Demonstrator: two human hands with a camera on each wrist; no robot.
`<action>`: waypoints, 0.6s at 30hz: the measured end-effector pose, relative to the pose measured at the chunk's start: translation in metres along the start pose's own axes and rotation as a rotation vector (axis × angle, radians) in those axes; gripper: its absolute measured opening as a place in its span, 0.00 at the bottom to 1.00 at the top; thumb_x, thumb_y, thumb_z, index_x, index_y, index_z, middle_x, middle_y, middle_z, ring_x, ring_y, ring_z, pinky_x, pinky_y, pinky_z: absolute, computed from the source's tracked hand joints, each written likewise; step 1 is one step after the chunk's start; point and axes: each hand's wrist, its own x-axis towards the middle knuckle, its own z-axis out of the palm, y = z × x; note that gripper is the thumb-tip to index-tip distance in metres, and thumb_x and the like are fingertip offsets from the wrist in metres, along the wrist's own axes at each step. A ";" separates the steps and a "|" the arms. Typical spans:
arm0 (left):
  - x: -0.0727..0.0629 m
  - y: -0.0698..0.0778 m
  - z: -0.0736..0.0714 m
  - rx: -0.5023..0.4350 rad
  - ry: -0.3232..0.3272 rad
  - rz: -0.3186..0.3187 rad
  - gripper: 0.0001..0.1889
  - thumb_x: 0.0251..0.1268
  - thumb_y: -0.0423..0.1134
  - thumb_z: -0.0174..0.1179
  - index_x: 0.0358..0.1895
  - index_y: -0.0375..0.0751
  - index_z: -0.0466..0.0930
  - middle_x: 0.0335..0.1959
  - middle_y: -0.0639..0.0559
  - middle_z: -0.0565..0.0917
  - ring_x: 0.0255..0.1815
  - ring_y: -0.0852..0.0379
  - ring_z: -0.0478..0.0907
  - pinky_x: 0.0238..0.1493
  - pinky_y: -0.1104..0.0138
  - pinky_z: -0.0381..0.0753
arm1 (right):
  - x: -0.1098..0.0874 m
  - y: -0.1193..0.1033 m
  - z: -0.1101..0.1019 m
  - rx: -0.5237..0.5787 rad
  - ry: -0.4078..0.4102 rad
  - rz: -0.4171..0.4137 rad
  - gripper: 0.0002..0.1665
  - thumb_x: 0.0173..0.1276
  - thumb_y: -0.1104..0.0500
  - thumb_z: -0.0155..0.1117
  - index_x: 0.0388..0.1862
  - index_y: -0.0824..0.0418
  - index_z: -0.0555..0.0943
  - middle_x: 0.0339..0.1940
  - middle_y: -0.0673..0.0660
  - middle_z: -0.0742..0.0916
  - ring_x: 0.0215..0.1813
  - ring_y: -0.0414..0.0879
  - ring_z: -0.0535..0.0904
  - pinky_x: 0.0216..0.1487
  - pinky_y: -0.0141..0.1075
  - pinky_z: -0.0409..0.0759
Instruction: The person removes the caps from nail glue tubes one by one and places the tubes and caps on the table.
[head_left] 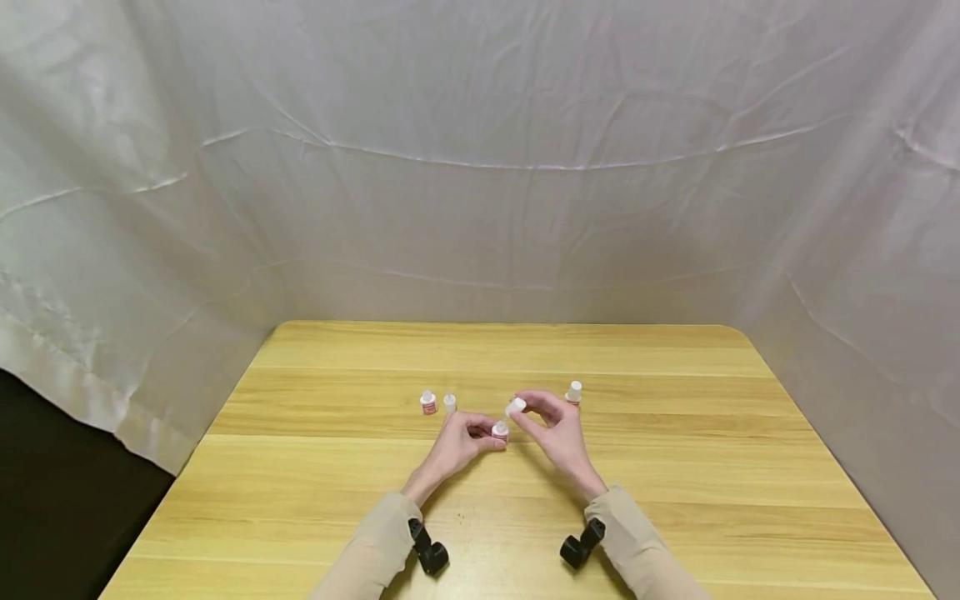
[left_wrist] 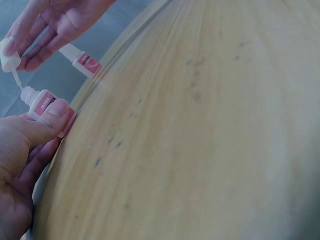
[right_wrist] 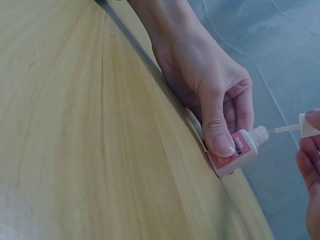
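Note:
My left hand grips a small white bottle with a pink label, thumb across its front. The bottle stands at the table surface, its threaded neck uncapped. Above and to the right of it, my right hand pinches a white brush cap between thumb and fingers. A thin pale stem runs from the cap down to the bottle's mouth, its tip right at the opening. In the head view the cap is tilted toward the bottle.
Beyond my left hand are an uncapped pink-labelled bottle and a separate white cap. A capped bottle stands just behind my right hand. Pale curtains enclose the wooden table at the back and sides.

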 end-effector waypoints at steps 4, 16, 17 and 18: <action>0.000 0.000 0.000 0.001 0.000 0.005 0.10 0.56 0.33 0.74 0.42 0.37 0.89 0.37 0.43 0.91 0.31 0.69 0.83 0.39 0.75 0.85 | 0.000 0.001 -0.001 0.045 0.022 0.031 0.19 0.59 0.75 0.70 0.50 0.80 0.79 0.47 0.77 0.86 0.45 0.32 0.85 0.56 0.26 0.83; -0.001 0.000 0.000 -0.011 0.007 0.014 0.11 0.54 0.33 0.74 0.41 0.36 0.89 0.36 0.42 0.91 0.32 0.63 0.85 0.39 0.75 0.85 | -0.002 0.004 -0.005 0.208 0.072 0.114 0.20 0.60 0.73 0.71 0.52 0.75 0.80 0.43 0.47 0.90 0.45 0.37 0.86 0.51 0.26 0.84; -0.001 0.000 0.000 -0.013 0.010 0.016 0.11 0.54 0.33 0.75 0.41 0.36 0.89 0.36 0.41 0.91 0.32 0.62 0.86 0.38 0.75 0.85 | -0.002 0.004 -0.005 0.212 0.084 0.131 0.20 0.60 0.73 0.71 0.52 0.75 0.79 0.42 0.47 0.90 0.45 0.38 0.86 0.51 0.27 0.85; -0.001 0.000 0.000 -0.014 0.014 0.018 0.11 0.54 0.33 0.75 0.40 0.36 0.89 0.36 0.41 0.91 0.33 0.59 0.86 0.38 0.75 0.85 | -0.002 0.000 -0.004 0.212 0.109 0.177 0.21 0.59 0.73 0.71 0.52 0.77 0.79 0.41 0.45 0.90 0.44 0.37 0.86 0.52 0.27 0.85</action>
